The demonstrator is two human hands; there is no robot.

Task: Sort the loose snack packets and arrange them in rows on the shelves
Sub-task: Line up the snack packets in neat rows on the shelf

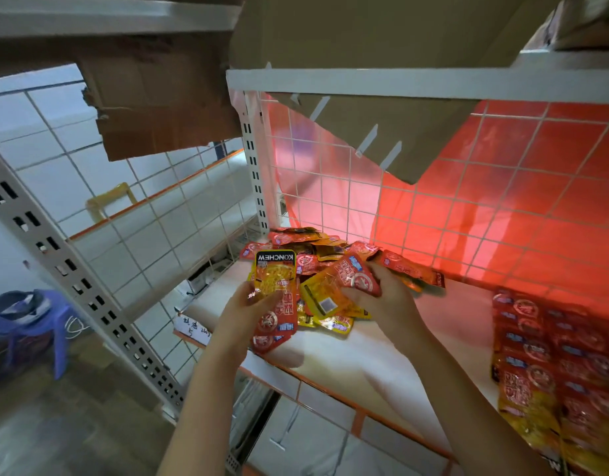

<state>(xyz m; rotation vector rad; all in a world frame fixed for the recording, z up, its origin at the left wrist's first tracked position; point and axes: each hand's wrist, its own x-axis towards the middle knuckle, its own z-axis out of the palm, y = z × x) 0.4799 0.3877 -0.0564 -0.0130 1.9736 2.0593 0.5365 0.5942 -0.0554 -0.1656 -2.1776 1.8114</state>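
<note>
A heap of loose red and yellow snack packets (316, 249) lies at the back left of the white shelf (382, 352). My left hand (248, 314) holds a small stack of packets, a yellow one (274, 273) upright on top and red ones (273, 326) below it. My right hand (382, 297) grips several red and yellow packets (354, 278) at the front of the heap. Rows of sorted red packets (550, 365) lie flat on the shelf at the right, with yellow ones toward its front edge.
A white wire grid (433, 187) backs the shelf, with red sheeting behind it. Cardboard (364, 36) hangs from the shelf above. A perforated upright (65, 269) stands at the left. A blue stool (31, 324) sits on the floor. A handwritten label (193, 329) is on the shelf edge.
</note>
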